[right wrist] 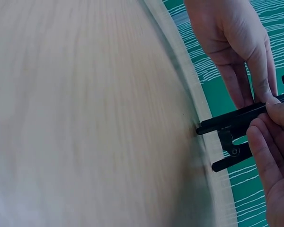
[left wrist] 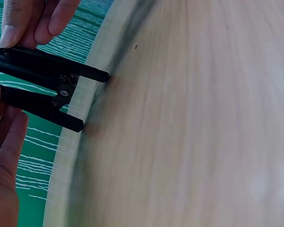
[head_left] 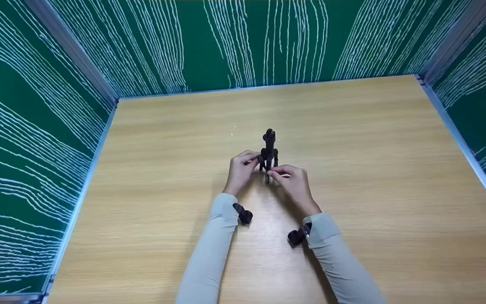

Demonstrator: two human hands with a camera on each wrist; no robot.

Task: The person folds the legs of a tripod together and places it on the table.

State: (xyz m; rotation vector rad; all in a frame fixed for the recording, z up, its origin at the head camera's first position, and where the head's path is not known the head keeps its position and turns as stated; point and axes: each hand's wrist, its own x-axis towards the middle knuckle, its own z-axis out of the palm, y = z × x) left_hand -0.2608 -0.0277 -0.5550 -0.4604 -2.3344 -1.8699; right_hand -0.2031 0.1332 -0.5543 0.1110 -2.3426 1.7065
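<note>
A small black tripod (head_left: 270,145) is held near the middle of the table, its head pointing up and its legs down. My left hand (head_left: 241,171) pinches one leg on the left side; in the left wrist view the left hand (left wrist: 4,151) shows at the lower left edge. On the near right side, my right hand (head_left: 292,183) pinches another leg between thumb and fingers. The right wrist view shows the right hand (right wrist: 277,165) below the tripod (right wrist: 232,118) and the left hand above. Leg tips are at or close to the tabletop; contact is unclear.
The wooden table (head_left: 163,177) spreads around both hands. Green panels (head_left: 255,46) with white wavy lines stand along its back and sides. Tiny white specks lie behind the tripod. A small black camera (head_left: 243,214) is strapped to each wrist.
</note>
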